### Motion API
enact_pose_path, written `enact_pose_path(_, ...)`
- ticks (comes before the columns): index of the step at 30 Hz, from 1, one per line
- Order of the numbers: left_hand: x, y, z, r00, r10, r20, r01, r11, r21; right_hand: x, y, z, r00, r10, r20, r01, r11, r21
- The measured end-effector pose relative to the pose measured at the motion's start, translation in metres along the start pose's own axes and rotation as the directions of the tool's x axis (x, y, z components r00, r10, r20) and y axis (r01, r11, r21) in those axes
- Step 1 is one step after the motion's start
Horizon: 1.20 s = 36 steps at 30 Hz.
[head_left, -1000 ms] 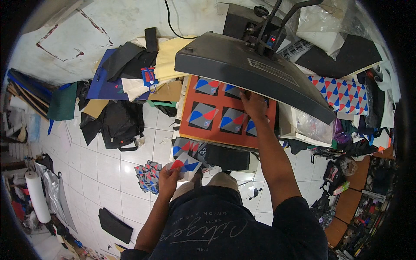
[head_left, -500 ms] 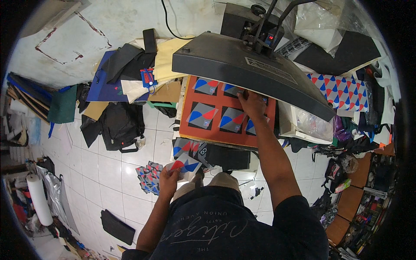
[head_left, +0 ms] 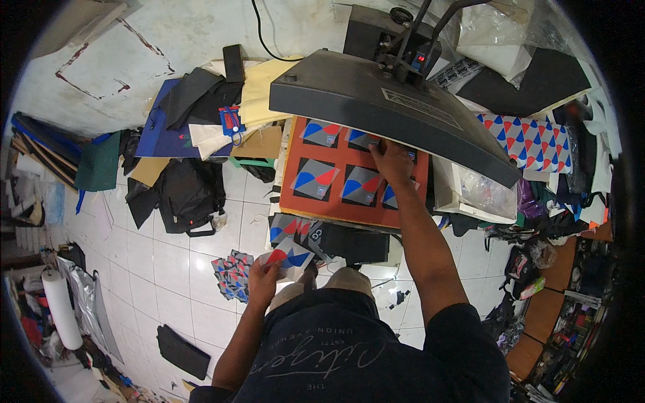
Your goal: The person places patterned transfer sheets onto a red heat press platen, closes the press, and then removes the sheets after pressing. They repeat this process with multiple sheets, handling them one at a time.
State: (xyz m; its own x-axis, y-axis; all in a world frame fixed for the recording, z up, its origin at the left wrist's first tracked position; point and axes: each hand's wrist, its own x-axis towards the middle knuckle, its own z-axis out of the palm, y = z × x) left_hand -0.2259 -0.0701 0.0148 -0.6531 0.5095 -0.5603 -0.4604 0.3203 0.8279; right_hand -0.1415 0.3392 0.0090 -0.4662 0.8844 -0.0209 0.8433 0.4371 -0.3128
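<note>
We have a thick, dark grey press plate (head_left: 356,94) slanting above a flat, matte orange-red rectangular pad (head_left: 336,211). On the pad lie black squares topped with thin grey, red and blue printed pieces (head_left: 314,179); we judge the step in hand to be straightening these, calling next for careful, flat alignment. Our right hand (head_left: 394,163) reaches to the plate's edge, fingertips partly hidden: we cannot tell its grip. Our left hand (head_left: 264,279) pinches thin, smooth red, blue and pale printed sheets (head_left: 295,256) below the pad.

Orange pad (head_left: 334,210); cards (head_left: 314,180) patterned red, blue, grey.
</note>
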Motion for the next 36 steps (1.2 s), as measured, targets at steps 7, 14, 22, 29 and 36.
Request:
enact_pose_path(7,-0.003,0.005,0.001,1.0,0.0,0.003,0.0,1.0,0.021,0.003,0.007,0.009,1.0,-0.029,-0.011,0.029,1.0,-0.007)
enact_pose_path(14,-0.004,0.004,0.001,1.0,0.007,0.005,-0.007,1.0,0.012,0.0,0.001,0.0,0.999,-0.001,0.036,0.001,1.0,0.016)
enact_pose_path(22,-0.004,0.003,-0.001,1.0,-0.01,0.001,0.01,0.998,0.055,-0.001,0.002,0.0,0.999,-0.026,0.023,0.026,0.999,0.021)
enact_pose_path(29,-0.004,0.004,-0.002,1.0,-0.016,-0.007,0.017,0.998,0.055,0.003,0.006,0.008,0.998,-0.045,-0.037,0.043,0.998,-0.045)
enact_pose_path(36,-0.005,0.007,-0.002,0.999,-0.039,0.02,0.039,0.999,-0.017,0.004,0.006,0.006,0.997,-0.004,-0.081,0.007,0.999,0.036)
